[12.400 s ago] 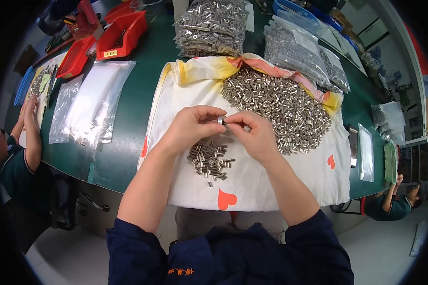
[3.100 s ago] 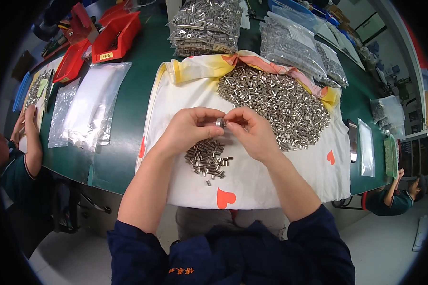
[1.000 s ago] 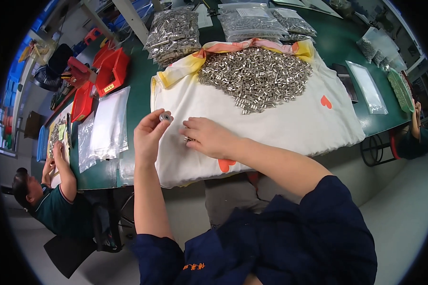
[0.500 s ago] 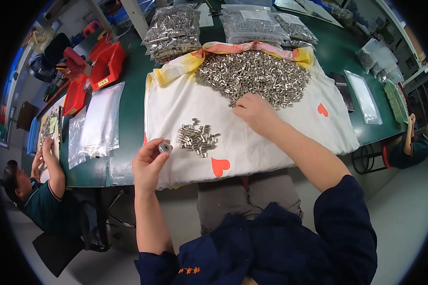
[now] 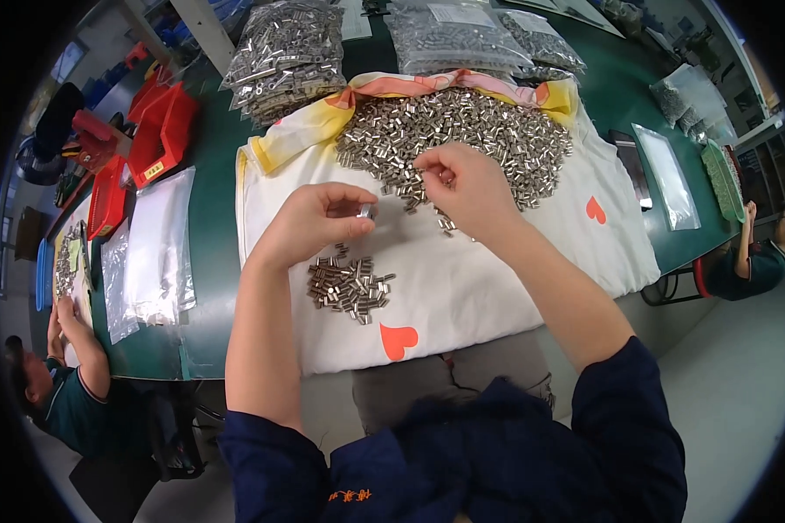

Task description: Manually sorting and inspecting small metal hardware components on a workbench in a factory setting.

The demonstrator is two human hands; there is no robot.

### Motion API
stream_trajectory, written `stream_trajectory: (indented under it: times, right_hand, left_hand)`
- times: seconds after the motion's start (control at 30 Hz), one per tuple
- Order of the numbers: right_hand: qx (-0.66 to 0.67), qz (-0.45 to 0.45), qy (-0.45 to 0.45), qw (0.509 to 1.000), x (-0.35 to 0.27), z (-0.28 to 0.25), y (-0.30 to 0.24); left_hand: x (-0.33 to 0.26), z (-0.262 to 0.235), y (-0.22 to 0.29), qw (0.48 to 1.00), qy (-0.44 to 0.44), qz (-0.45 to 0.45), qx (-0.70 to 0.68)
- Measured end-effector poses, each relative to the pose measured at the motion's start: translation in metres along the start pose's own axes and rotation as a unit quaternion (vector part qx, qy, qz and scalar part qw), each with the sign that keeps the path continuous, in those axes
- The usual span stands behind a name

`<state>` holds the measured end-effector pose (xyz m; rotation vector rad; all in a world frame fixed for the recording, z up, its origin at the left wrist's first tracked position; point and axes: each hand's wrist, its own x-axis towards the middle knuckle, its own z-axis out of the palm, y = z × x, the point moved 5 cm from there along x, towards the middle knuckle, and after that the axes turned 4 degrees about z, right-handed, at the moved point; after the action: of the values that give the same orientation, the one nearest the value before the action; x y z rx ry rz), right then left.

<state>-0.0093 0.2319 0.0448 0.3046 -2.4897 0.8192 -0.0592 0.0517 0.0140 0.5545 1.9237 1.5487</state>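
Note:
My left hand [image 5: 316, 220] pinches a small round silver part [image 5: 365, 211] between thumb and fingers, above a small heap of short metal sleeves [image 5: 349, 288]. My right hand [image 5: 467, 185] hovers with fingers curled at the near edge of a big pile of the same silver sleeves [image 5: 458, 131], and seems to pinch one or two of them. Both piles lie on a white cloth with orange hearts [image 5: 515, 279] spread over the green table [image 5: 205, 235].
Bags full of metal parts [image 5: 283, 52] lie at the back, clear plastic bags [image 5: 153, 253] and red bins [image 5: 161, 131] to the left. Another person [image 5: 70, 383] sits at lower left, a second person [image 5: 750, 253] at the right table end.
My left hand rose from the table's near left edge to above the small heap. My right hand stayed at the big pile, picking there. The camera view swung back over the cloth.

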Motion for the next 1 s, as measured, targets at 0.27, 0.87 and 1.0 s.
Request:
stream_trajectory:
  times: [0.27, 0.87, 1.0]
  right_hand:
    - [0.354, 0.294, -0.189, 0.867, 0.005, 0.065, -0.011]
    - [0.336, 0.222, -0.146, 0.903, -0.007, 0.069, -0.010]
    - [0.339, 0.213, -0.140, 0.906, -0.007, 0.070, -0.013]
  left_hand:
    - [-0.012, -0.006, -0.022, 0.997, -0.017, -0.034, -0.067]
    - [-0.003, -0.013, -0.030, 0.985, 0.040, -0.032, -0.162]
    - [-0.004, -0.015, -0.032, 0.985, 0.041, -0.024, -0.168]
